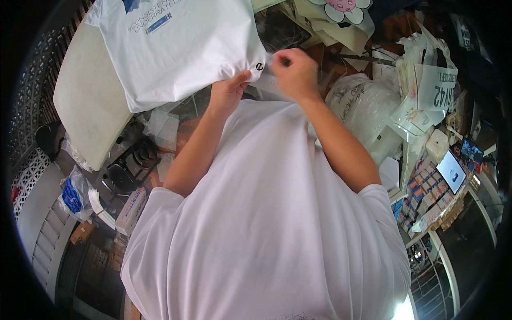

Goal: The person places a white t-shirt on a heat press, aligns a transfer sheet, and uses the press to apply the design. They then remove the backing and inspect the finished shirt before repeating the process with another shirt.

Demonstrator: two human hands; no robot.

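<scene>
A white printed T-shirt [180,60] lies across the rounded end of a pale board [88,96], at the upper left. My left hand [230,90] pinches the shirt's gathered edge between thumb and fingers, just below a small black mark on the fabric. To the right of that edge, my right hand [294,72] is raised with its fingers curled and blurred. Whether a thin clear piece is between its fingers cannot be told. The shirt's far end runs out of view at the top.
Plastic-wrapped bundles [356,108] and a hanging printed sheet [436,88] crowd the right side. A lit tablet or screen [451,172] stands beyond stacked small boxes. At the lower left are a long carton [132,210] and a bag with blue contents [72,196].
</scene>
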